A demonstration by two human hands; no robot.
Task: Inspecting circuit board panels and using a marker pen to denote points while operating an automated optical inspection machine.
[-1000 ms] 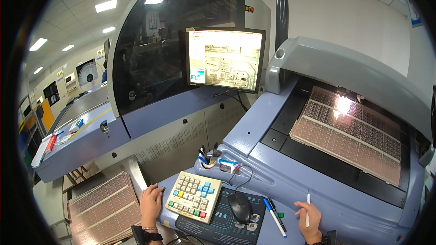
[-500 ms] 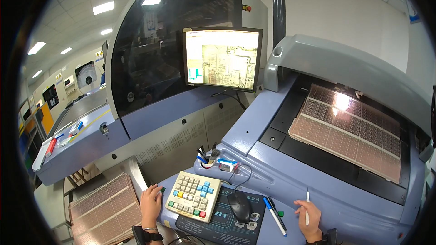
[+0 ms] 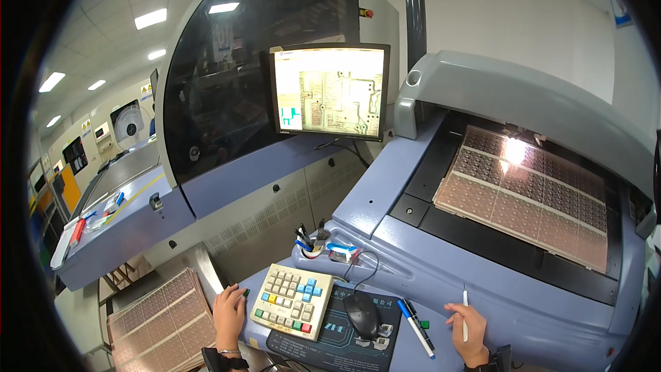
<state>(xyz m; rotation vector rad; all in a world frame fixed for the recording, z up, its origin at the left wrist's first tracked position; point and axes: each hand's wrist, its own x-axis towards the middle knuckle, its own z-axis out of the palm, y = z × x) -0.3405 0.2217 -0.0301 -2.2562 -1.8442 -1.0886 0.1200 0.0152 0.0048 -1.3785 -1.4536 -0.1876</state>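
Note:
My right hand (image 3: 472, 339) is closed round a slim white pen (image 3: 465, 314), its tip pointing up and away from me. My left hand (image 3: 228, 315) lies palm down on the blue ledge, just left of a beige keypad (image 3: 284, 317) with coloured keys. Its fingers are loosely stretched, near a small green piece (image 3: 246, 292); whether they touch it I cannot tell. Between my hands, a black mouse (image 3: 363, 315) rests on a dark printed mouse pad (image 3: 330, 344). Beside the pad lie a blue-and-white marker (image 3: 416, 329) and a dark pen, with another green piece (image 3: 424, 324) nearby.
On the right machine bed, a copper-coloured circuit panel (image 3: 475, 210) lies under a lit grey gantry (image 3: 523, 93). A monitor (image 3: 329, 93) shows an enlarged circuit pattern. Lower left, panels are stacked (image 3: 162, 327). A pen cup (image 3: 310, 248) stands behind the keypad.
The whole view has shifted slightly, and the circuit picture on the monitor has changed. Both hands stay in nearly the same place, the right still with the pen.

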